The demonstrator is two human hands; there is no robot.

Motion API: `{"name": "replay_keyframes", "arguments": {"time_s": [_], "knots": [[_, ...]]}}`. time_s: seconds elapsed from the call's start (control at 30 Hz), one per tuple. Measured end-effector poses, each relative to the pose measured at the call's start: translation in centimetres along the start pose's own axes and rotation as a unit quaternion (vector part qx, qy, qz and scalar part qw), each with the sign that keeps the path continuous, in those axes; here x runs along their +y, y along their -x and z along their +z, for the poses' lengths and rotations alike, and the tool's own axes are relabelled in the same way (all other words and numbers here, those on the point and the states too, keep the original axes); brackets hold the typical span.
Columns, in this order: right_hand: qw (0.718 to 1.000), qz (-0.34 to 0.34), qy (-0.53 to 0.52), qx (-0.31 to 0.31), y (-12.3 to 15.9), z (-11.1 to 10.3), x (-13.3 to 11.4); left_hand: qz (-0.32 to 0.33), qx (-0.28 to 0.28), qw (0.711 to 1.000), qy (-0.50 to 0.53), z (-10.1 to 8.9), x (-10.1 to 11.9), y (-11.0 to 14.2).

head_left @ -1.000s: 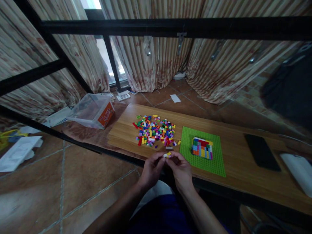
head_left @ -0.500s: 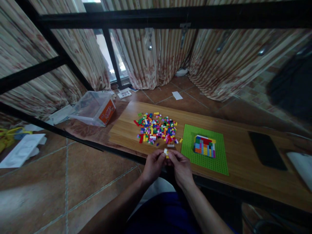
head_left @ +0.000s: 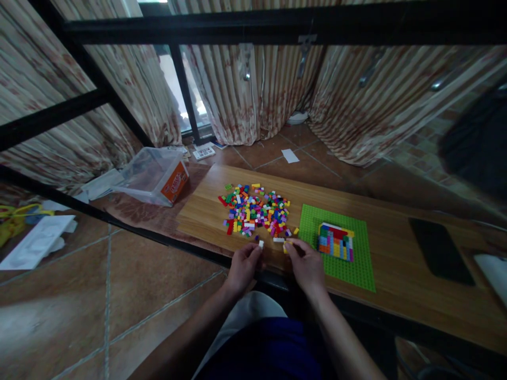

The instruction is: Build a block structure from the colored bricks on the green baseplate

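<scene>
My left hand (head_left: 244, 265) pinches a small white toy brick (head_left: 261, 244) between thumb and fingertips, just over the table's near edge. A yellow toy brick (head_left: 285, 248) is gripped in the fingertips of my right hand (head_left: 309, 265), partly hidden by them. Between the hands and a little beyond lies a long white brick (head_left: 279, 240) on the wood. Farther off spreads a pile of mixed coloured bricks (head_left: 257, 211). To the right, a multicoloured brick build (head_left: 336, 241) stands on a green baseplate (head_left: 348, 274), close to my right hand.
The wooden table (head_left: 388, 232) runs left to right. A dark flat panel (head_left: 439, 250) lies on its right part. A clear plastic bin (head_left: 146, 177) with an orange label stands at the left. Black metal bars (head_left: 245, 32) cross above, before striped curtains (head_left: 225, 95).
My hands were together on a white and a yellow brick; now they are apart. The white brick went left with my left hand, the yellow one right with my right hand.
</scene>
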State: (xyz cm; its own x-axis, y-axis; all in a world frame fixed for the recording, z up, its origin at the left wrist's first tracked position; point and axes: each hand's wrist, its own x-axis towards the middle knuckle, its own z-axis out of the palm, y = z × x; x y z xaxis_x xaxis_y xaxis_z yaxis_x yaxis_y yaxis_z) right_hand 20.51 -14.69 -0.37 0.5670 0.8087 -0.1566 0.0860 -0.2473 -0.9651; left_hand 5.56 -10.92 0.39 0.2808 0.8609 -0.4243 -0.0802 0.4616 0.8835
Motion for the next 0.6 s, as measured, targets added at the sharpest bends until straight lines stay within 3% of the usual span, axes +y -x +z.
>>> {"name": "replay_keyframes", "arguments": {"time_s": [0.07, 0.17, 0.43, 0.5, 0.6], "knots": [[0.993, -0.063, 0.104, 0.009, -0.9, -0.4, 0.1, 0.014, -0.004, 0.998, -0.056, -0.6, -0.1, -0.4], [0.979, -0.1, 0.174, 0.021, -1.7, -0.2, 0.1, 0.039, -0.014, 0.993, -0.108, -1.0, -0.2, -1.5], [0.993, -0.109, 0.034, 0.021, -1.8, 0.6, 0.4, 0.147, 0.001, 0.979, -0.144, -0.2, 0.4, -4.9], [0.993, -0.11, 0.019, 0.026, -1.4, 0.2, 0.5, 0.146, -0.019, 0.981, -0.13, 0.1, 0.6, -4.9], [0.993, -0.114, 0.025, 0.015, -0.6, -0.3, 0.2, 0.096, -0.066, 0.992, -0.055, 0.5, 0.9, -3.9]]}}
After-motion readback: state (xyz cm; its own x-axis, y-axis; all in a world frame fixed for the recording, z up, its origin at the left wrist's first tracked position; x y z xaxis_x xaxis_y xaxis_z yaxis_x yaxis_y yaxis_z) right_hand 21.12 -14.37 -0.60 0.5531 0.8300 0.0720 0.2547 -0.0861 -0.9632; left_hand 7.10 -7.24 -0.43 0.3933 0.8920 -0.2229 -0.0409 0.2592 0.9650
